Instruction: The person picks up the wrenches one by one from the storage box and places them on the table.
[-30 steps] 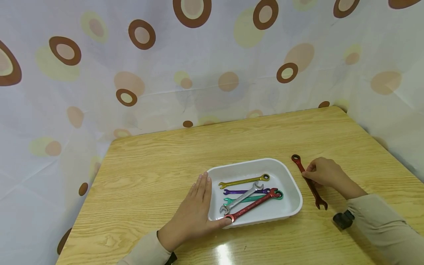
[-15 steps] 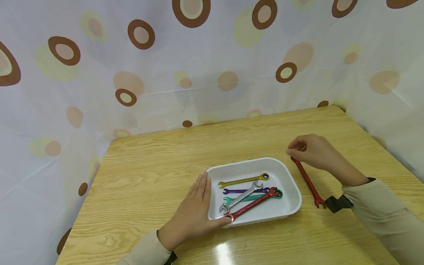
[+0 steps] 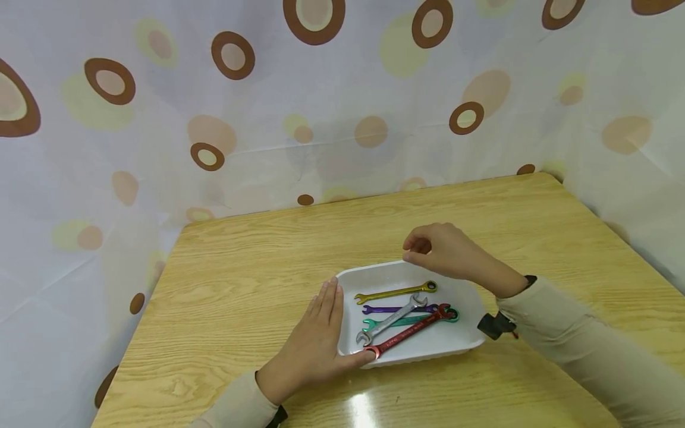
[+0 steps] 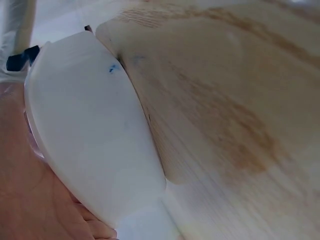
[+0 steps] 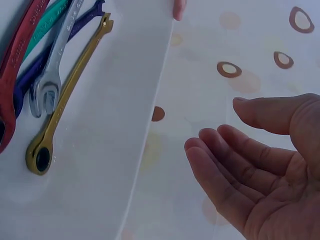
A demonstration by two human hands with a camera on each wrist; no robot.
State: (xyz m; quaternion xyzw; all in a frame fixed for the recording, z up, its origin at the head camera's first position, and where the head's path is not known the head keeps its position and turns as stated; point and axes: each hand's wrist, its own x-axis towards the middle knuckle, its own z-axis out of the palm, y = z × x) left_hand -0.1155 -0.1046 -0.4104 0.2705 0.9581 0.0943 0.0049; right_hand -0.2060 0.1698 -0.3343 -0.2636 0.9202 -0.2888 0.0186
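A white plastic tray sits on the table. In it lie a gold wrench, a purple wrench, a silver wrench, a green wrench and a red wrench, several of them crossing. My left hand rests with straight fingers along the tray's left side, its thumb at the near rim by the red wrench's ring end. Above the tray's far right rim hovers my right hand, fingers loosely bent. The right wrist view shows nothing between its thumb and fingers.
Right of the tray, another red wrench lies on the table, nearly all of it hidden by my right forearm. The wood-grain table meets a white cloth with brown rings at the back and sides.
My right hand was on the red wrench outside the tray, then left it lying there. It has moved left to above the tray's far rim. The left hand keeps its place.
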